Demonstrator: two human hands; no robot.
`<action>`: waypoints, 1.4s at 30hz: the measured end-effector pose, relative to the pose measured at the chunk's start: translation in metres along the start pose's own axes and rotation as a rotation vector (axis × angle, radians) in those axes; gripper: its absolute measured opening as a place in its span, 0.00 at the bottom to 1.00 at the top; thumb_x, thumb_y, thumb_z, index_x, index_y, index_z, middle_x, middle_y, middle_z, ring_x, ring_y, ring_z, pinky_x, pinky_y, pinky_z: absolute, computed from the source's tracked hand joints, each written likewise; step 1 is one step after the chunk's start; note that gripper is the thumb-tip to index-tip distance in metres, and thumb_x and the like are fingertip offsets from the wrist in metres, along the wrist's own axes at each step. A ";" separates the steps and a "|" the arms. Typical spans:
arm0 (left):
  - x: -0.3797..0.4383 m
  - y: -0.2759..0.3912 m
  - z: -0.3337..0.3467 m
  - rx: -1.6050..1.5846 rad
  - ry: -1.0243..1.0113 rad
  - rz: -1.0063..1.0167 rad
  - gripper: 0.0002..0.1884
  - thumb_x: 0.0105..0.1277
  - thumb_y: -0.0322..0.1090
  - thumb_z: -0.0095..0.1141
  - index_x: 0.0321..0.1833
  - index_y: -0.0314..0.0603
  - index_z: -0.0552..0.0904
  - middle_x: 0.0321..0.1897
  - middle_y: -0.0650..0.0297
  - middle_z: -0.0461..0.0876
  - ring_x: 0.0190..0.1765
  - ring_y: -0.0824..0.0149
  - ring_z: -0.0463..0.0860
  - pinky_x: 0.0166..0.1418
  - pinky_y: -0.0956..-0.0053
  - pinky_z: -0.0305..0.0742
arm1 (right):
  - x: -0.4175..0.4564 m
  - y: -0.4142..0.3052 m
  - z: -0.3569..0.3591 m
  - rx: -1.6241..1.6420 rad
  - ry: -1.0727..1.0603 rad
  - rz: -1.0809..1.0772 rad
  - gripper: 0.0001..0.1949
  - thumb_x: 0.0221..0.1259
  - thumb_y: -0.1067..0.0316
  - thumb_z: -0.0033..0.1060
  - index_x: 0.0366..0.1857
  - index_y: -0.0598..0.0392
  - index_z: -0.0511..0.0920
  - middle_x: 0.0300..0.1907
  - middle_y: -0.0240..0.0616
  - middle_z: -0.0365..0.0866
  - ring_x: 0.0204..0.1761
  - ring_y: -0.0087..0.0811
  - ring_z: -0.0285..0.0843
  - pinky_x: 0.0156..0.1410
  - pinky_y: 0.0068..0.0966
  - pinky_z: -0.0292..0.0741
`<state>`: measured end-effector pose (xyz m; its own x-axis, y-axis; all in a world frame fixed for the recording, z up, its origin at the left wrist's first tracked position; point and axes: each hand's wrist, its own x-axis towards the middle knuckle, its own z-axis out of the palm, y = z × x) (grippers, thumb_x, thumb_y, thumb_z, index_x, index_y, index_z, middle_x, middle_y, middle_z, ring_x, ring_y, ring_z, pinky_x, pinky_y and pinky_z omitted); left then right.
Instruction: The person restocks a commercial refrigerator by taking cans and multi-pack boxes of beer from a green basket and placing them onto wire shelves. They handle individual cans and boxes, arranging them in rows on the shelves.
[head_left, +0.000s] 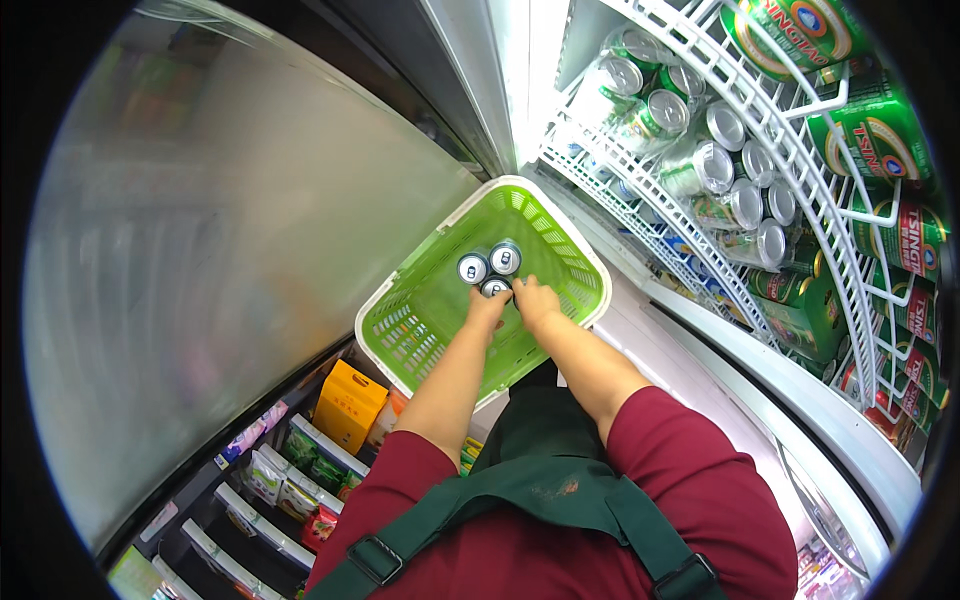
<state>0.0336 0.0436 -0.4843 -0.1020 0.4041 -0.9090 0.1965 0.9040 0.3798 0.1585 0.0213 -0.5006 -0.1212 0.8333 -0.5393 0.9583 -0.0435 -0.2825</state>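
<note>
A green plastic shopping basket (442, 259) with a white rim stands before me. Inside it, two drinks cans (472, 268) (505, 259) stand upright side by side, silver lids facing up. A third can (494, 286) is close against them on my side, partly covered by my fingers. My left hand (489, 306) grips this nearest can from the left, thumb at its rim. From the right, my right hand (537, 300) closes in with curled fingers at the same can's side. A dark patch shows between the hands; whether it is another can I cannot tell.
At right, an open lit refrigerator has white wire shelves (806, 176) with film-wrapped can packs (705, 165) and green Tsingtao cans (874, 146). Its fogged glass door (247, 247) swings out left. Below left are store shelves (259, 525) with packets and a yellow box (349, 405).
</note>
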 end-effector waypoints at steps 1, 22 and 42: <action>0.006 -0.002 0.002 -0.045 -0.006 -0.014 0.43 0.58 0.44 0.69 0.74 0.49 0.58 0.64 0.55 0.72 0.59 0.52 0.75 0.55 0.45 0.76 | -0.003 0.002 -0.005 0.010 -0.004 -0.010 0.25 0.49 0.72 0.73 0.52 0.52 0.72 0.51 0.51 0.76 0.41 0.51 0.87 0.43 0.41 0.85; -0.043 -0.046 -0.061 -0.031 -0.122 0.420 0.30 0.55 0.40 0.72 0.58 0.36 0.75 0.49 0.54 0.81 0.47 0.58 0.84 0.46 0.63 0.84 | -0.407 0.109 -0.379 0.606 1.022 -0.404 0.44 0.33 0.60 0.82 0.62 0.61 0.69 0.55 0.50 0.80 0.58 0.40 0.79 0.67 0.35 0.71; -0.404 0.192 -0.011 -0.601 -1.284 1.042 0.45 0.49 0.41 0.73 0.71 0.51 0.63 0.68 0.50 0.71 0.68 0.43 0.74 0.63 0.41 0.80 | -0.630 -0.010 -0.733 -0.373 1.461 0.735 0.27 0.57 0.51 0.65 0.57 0.57 0.81 0.52 0.54 0.85 0.52 0.51 0.84 0.59 0.40 0.80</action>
<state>0.1013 0.0554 -0.0425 0.6424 0.7068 0.2962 -0.7110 0.4055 0.5744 0.4152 -0.0993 0.4236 0.4702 0.4838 0.7381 0.7291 -0.6842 -0.0159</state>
